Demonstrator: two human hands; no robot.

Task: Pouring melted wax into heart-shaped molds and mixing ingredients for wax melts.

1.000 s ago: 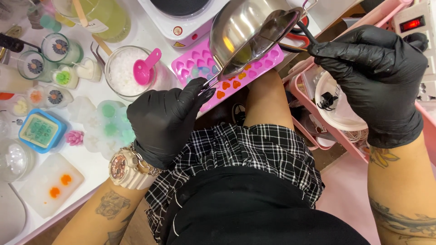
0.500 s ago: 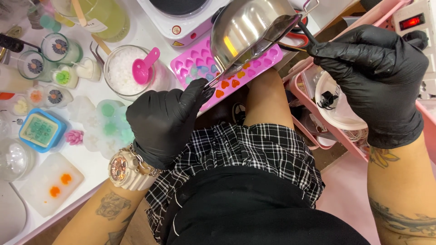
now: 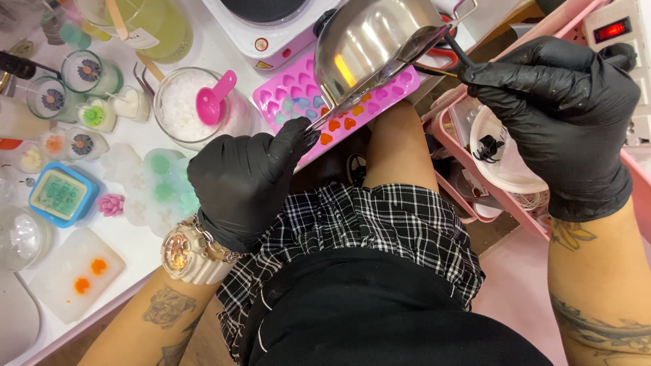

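- Clenched around the pot's dark handle, the right hand (image 3: 559, 118) holds the steel pouring pot (image 3: 373, 44) tilted above the pink heart mould (image 3: 298, 91).
- Left hand (image 3: 247, 179), fist closed, steadies a thin metal rod (image 3: 366, 85) at its lower tip.
- Rod's long axis slants from the pot's rim down-left to the mould, between both hands.
- Mould lies on the white table (image 3: 135, 251).

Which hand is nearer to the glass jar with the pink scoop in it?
Left. The left hand is just below and right of the glass jar, close by the pink heart mold. The right hand is far across, holding the steel pot by its handle.
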